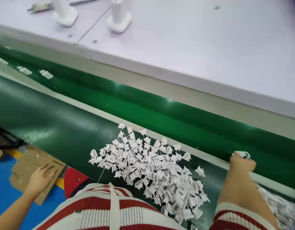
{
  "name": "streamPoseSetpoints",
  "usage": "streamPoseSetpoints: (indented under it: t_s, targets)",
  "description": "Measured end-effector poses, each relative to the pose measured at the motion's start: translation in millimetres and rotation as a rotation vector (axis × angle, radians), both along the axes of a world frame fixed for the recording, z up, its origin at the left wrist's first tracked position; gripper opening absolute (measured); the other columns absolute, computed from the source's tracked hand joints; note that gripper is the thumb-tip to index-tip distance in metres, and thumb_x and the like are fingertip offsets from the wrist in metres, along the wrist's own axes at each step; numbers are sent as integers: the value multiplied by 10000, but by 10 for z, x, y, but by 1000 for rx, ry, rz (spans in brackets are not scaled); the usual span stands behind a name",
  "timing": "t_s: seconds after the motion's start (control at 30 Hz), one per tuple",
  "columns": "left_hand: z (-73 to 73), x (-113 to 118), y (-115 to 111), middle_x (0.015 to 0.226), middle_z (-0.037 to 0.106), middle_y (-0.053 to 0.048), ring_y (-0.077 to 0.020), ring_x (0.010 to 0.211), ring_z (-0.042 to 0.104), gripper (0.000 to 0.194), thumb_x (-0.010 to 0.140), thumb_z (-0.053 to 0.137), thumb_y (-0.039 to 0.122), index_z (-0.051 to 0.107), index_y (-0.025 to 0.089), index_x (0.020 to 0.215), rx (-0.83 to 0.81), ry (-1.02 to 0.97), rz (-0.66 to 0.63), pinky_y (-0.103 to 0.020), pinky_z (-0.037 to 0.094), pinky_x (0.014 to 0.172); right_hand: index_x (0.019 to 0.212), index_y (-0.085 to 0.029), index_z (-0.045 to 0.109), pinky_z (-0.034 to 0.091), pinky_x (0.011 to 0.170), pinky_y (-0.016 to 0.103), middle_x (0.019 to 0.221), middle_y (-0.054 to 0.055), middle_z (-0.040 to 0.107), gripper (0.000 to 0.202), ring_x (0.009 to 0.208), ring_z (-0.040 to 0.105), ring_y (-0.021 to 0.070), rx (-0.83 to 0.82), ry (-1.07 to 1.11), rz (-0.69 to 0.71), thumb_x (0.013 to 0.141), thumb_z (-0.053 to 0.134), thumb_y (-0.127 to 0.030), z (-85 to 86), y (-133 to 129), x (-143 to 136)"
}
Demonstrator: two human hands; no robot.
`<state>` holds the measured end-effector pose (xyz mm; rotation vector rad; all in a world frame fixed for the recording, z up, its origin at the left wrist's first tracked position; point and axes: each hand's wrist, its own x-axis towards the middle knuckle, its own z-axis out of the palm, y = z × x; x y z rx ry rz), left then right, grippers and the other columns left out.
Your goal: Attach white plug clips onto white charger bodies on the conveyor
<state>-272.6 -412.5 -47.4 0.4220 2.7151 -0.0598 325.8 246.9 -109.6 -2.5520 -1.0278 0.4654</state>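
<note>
Green belt (147,113), pale tabletop (197,41), white parts (151,164), blue floor (3,183)

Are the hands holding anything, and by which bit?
The right hand holds a small white piece by its near side; exact fingertip placement is hidden. The left hand is spread over brown cardboard, with no grip visible.

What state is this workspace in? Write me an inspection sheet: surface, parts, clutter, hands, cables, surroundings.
Surface: dark green near strip, pale rail, brighter green channel beyond.
Parts: heaped white pieces on the near strip; pale pieces at left in the channel.
Clutter: flattened cardboard, low left.
Hands: right hand grips a small white part by the channel; left hand open over cardboard, contact unclear.
Cables: none certain; unclear plug-like item on the white table.
Surroundings: white stands, blue floor.
</note>
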Motion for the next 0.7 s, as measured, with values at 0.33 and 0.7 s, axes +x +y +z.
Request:
streamPoseSetpoints:
  t_s: [0.33, 0.7]
  targets:
    - [-94, -36, 1148, 1403, 642, -63, -233, 1324, 565, 462, 955, 489, 536, 701, 192, 1179, 451, 55, -152, -386, 449, 1167, 1261, -165, 623, 520, 1012, 545, 1270, 214, 623, 497, 1171, 617, 342, 122, 364, 1007, 877, 573, -476, 23, -1478, -2405]
    - [-314, -363, 1611, 1157, 705, -97, -188, 905, 687, 560, 864, 756, 508, 685, 193, 1321, 937, -806, -461, -310, 582, 810, 1222, -226, 705, 535, 1011, 381, 1196, 92, 682, 353, 1106, 635, 233, -46, 637, 1748, 886, 600, -208, 267, -3701, -4721]
